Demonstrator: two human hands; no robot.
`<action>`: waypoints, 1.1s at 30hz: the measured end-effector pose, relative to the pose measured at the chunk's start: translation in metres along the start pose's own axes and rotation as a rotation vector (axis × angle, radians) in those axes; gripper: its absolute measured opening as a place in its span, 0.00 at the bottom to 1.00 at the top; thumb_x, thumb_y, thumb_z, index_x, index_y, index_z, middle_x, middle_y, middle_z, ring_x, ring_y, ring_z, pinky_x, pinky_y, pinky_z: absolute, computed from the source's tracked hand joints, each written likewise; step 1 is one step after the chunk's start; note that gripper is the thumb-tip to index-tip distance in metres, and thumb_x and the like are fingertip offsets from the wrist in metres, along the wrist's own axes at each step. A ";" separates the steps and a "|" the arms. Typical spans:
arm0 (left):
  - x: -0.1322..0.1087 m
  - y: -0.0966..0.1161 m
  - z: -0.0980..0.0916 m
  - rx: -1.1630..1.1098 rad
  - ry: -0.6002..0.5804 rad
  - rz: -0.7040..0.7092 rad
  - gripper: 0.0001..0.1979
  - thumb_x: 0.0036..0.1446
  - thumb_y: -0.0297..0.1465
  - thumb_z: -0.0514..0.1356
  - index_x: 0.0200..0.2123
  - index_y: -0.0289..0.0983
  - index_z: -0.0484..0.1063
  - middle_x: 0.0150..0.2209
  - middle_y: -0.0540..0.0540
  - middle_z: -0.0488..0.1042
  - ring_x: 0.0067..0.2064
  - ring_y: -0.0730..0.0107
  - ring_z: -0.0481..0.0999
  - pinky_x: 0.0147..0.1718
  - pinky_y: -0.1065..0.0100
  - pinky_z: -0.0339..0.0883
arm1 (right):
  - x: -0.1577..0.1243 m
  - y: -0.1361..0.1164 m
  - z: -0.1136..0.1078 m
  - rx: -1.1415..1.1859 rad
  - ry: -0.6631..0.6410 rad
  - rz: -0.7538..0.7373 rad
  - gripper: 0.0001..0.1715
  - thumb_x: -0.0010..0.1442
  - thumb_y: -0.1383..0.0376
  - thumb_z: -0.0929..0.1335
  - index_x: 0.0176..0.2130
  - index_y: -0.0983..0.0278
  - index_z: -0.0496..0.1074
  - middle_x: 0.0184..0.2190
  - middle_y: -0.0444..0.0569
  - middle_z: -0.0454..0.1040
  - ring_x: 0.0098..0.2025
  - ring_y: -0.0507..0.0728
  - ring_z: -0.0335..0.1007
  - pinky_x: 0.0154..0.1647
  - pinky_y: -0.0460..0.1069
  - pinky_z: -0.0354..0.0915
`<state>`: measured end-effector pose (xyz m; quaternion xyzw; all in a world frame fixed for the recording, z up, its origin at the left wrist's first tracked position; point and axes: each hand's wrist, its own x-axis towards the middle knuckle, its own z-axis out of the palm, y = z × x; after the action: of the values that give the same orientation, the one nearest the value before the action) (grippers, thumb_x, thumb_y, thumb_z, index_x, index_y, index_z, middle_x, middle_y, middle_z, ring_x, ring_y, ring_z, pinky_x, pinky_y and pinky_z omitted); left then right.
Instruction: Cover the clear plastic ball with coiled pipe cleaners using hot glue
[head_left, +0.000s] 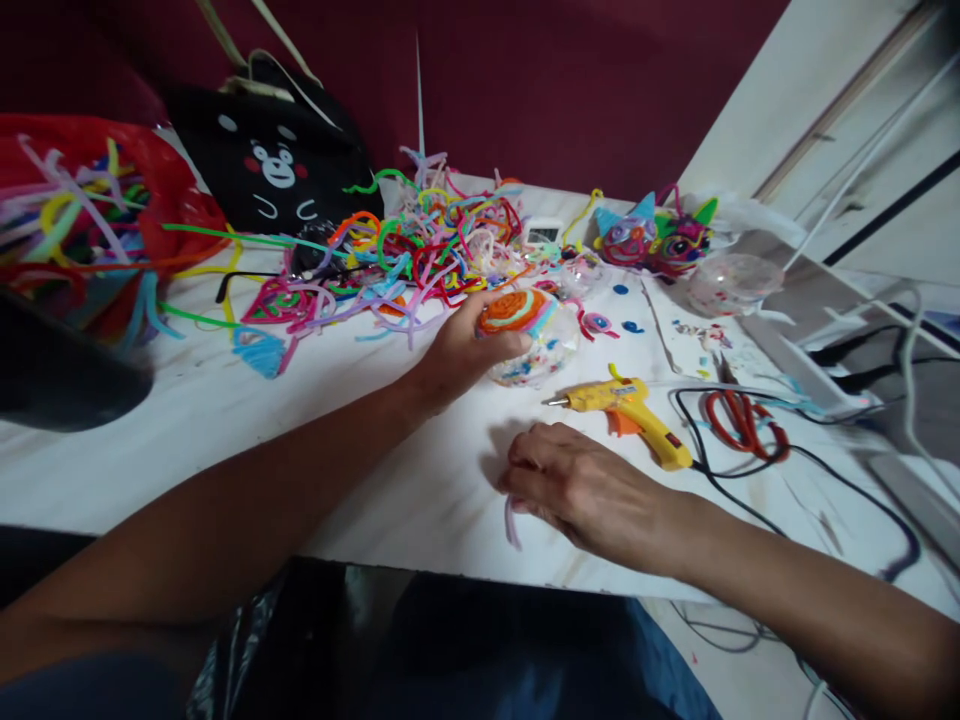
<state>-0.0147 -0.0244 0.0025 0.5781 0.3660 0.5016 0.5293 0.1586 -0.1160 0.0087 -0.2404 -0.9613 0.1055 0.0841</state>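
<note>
My left hand (pixel 461 355) is wrapped round the left side of a clear round container (pixel 544 355) partly covered with orange and light-blue coiled pipe cleaner (pixel 512 311). Nearer the table's front edge, my right hand (pixel 574 490) has its fingers bent together over a short pale-purple pipe cleaner (pixel 512 524), whose lower end sticks out below the fingertips. Just beyond that hand lies a yellow glue gun (pixel 637 415), its nozzle pointing left.
A pile of coloured pipe cleaners (pixel 442 240) spreads along the back. Red-handled pliers (pixel 746 425) and black cords lie at right, below a clear bowl (pixel 735 283). A red bag (pixel 169 215) and a black bag (pixel 270 160) stand at back left.
</note>
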 end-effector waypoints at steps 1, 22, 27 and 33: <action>-0.001 0.001 0.000 -0.007 -0.009 -0.012 0.28 0.42 0.37 0.67 0.48 0.36 0.68 0.43 0.47 0.76 0.46 0.60 0.74 0.47 0.63 0.66 | 0.002 0.000 0.002 -0.043 -0.003 -0.009 0.10 0.67 0.68 0.64 0.38 0.68 0.75 0.36 0.54 0.73 0.39 0.59 0.69 0.43 0.55 0.67; -0.014 0.019 0.002 0.063 -0.360 -0.145 0.31 0.43 0.39 0.68 0.51 0.38 0.66 0.47 0.43 0.75 0.48 0.55 0.75 0.45 0.60 0.68 | -0.043 0.018 -0.056 0.088 0.781 0.212 0.10 0.60 0.73 0.70 0.40 0.60 0.75 0.33 0.46 0.76 0.33 0.53 0.73 0.31 0.46 0.68; -0.017 0.024 0.005 0.065 -0.397 -0.130 0.30 0.43 0.38 0.67 0.50 0.38 0.67 0.45 0.43 0.75 0.47 0.54 0.74 0.44 0.59 0.68 | -0.039 0.017 -0.048 -0.061 0.762 0.149 0.16 0.60 0.77 0.69 0.45 0.60 0.73 0.36 0.49 0.77 0.36 0.54 0.74 0.33 0.47 0.70; -0.017 0.021 0.005 0.026 -0.434 -0.141 0.28 0.44 0.37 0.66 0.50 0.38 0.67 0.44 0.44 0.75 0.46 0.56 0.74 0.42 0.61 0.67 | -0.039 0.018 -0.042 -0.139 0.760 0.118 0.17 0.60 0.77 0.68 0.45 0.61 0.74 0.37 0.51 0.78 0.36 0.56 0.76 0.34 0.49 0.71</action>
<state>-0.0162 -0.0457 0.0202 0.6524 0.2895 0.3226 0.6217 0.2093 -0.1119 0.0404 -0.3221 -0.8511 -0.0516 0.4113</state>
